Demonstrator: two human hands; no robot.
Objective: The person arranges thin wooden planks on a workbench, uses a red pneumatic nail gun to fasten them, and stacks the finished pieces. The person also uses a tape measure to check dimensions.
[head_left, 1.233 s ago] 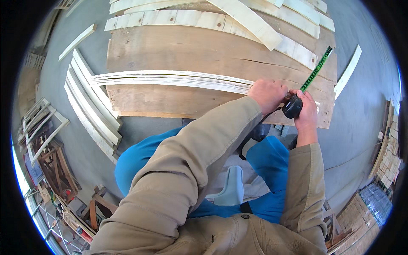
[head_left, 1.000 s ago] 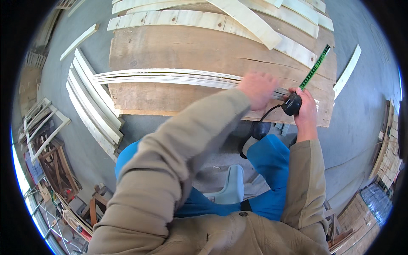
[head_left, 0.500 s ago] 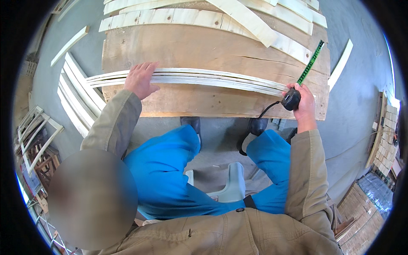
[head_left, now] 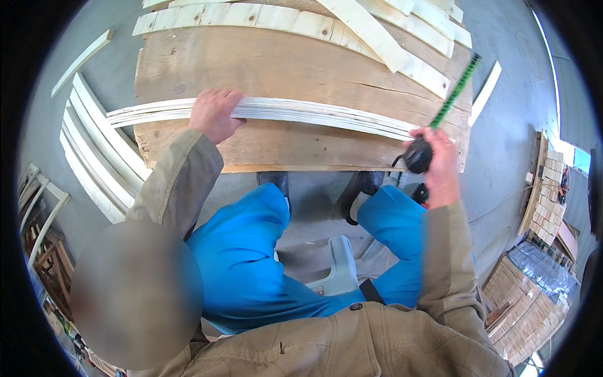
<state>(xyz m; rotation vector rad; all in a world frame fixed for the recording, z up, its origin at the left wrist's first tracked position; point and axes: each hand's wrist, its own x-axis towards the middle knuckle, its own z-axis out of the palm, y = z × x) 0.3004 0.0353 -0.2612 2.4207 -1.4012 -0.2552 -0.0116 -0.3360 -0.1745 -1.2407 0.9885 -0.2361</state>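
Observation:
A bundle of thin, white-edged wooden strips (head_left: 314, 115) lies on edge across the worn plywood tabletop (head_left: 251, 60), its left end jutting past the table. My left hand (head_left: 217, 115) is wrapped over the bundle left of its middle, the thumb on the near side. At the strips' right end, my right hand (head_left: 441, 164) grips a black tape measure (head_left: 417, 156). From its case a short length of green blade (head_left: 456, 92) sticks out up and to the right, over the tabletop's right part. Motion blurs the right hand slightly.
Pale boards (head_left: 282, 21) lie loosely over the table's far side. Long white strips (head_left: 100, 144) lean or lie left of the table, near a loose strip (head_left: 81, 61). A pale stool (head_left: 341, 267) stands between my legs. Stacked wood blocks (head_left: 545, 204) are at the right.
My left hand has closed more around the strips. My right hand, with the tape measure, has tilted and drawn slightly nearer to me. The whole view has shifted a little.

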